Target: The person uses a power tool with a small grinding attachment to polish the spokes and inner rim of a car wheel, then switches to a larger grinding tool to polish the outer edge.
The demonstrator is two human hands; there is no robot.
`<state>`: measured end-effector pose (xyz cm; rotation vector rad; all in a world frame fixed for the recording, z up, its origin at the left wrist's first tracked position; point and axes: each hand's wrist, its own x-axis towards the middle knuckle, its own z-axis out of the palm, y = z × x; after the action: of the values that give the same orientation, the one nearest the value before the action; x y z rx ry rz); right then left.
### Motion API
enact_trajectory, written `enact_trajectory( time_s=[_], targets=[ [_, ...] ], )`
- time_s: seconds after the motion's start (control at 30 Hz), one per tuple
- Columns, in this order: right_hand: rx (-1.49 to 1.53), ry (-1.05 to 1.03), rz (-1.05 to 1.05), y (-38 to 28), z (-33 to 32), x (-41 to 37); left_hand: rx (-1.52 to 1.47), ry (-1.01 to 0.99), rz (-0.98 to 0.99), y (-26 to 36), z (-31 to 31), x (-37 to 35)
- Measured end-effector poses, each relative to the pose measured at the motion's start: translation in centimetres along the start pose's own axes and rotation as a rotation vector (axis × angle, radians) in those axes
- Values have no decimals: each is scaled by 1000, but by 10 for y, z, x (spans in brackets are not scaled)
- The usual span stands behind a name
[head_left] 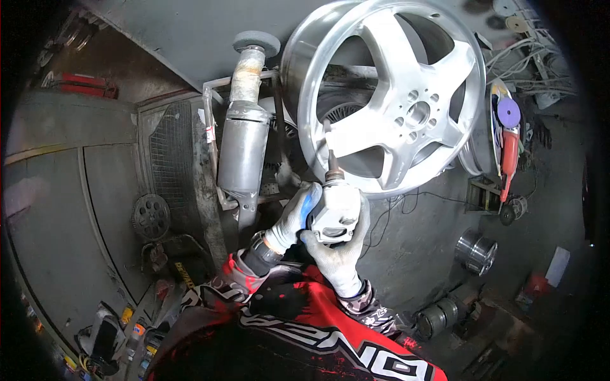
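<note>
Both my gloved hands are wrapped round a die grinder point(335, 213) with a pale housing. My left hand point(293, 219), with a blue patch on the glove, grips its left side. My right hand point(340, 257) closes round its lower right side. The grinder's spindle points away from me, and its slim tip overlaps the lower left rim and spoke of a silver five-spoke alloy wheel point(406, 89). The wheel stands tilted on a support, its face turned towards me.
Left of the wheel stands a grey cylindrical motor point(243, 149) with a round abrasive wheel point(257, 43) on top. A red angle grinder point(510, 155) with a purple disc hangs at right. Several shiny metal drums point(475, 252) lie on the floor. A metal cabinet point(70, 209) is at left.
</note>
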<state>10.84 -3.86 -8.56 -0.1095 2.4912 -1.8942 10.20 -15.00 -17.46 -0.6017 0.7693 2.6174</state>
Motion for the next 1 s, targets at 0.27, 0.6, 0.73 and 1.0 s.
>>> enact_trajectory(
  time_s=[0.27,0.6,0.73,1.0],
  targets=[
    [-59,-6,73,-27,-1,7,-108,-14,50,-7,0,-3],
    [53,-58,124,-28,-9,11,9,-82,70,34,54,-15],
    [-22,31,84,-17,-27,25,110,-39,143,57,99,-7],
    [11,167,173,-25,-34,43,140,-128,124,47,105,26]
  ],
)
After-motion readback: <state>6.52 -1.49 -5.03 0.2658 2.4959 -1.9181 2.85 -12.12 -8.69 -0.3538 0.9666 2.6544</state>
